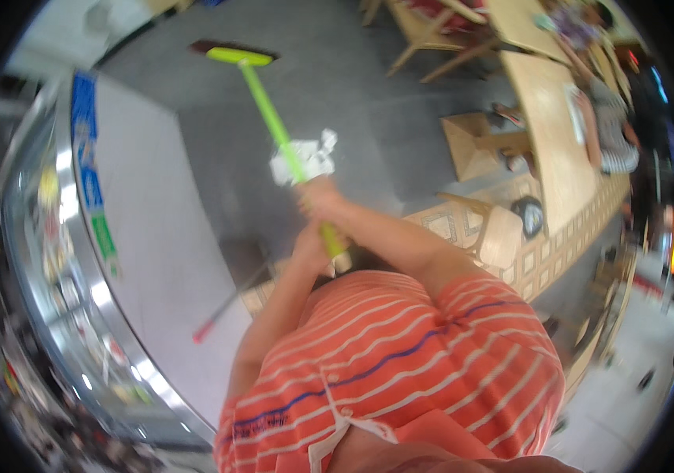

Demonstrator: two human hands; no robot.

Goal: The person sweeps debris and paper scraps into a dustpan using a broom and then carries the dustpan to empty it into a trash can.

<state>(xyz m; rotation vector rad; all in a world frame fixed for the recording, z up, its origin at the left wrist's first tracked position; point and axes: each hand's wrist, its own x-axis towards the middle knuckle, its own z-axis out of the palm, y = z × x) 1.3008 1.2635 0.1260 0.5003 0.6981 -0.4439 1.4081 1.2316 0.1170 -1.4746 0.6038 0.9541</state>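
Observation:
A push broom with a lime-green handle (267, 112) is gripped in both my hands. My right hand (319, 196) wraps the handle higher up, towards the head. Close below it, my left hand (315, 241) holds the handle near its butt end, which is by my waist. The broom's green head (239, 56) with dark bristles is out ahead on the grey floor, slightly blurred. Crumpled white paper or tissue (304, 159) lies on the floor, partly hidden behind the handle.
A glass-fronted display case (65, 260) runs along the left. Against its pale panel leans a long-handled dustpan (245, 257) with a red grip. To the right are wooden tables (556, 136), a chair (499, 236), a black bag-like object (528, 216) and two seated people (609, 118).

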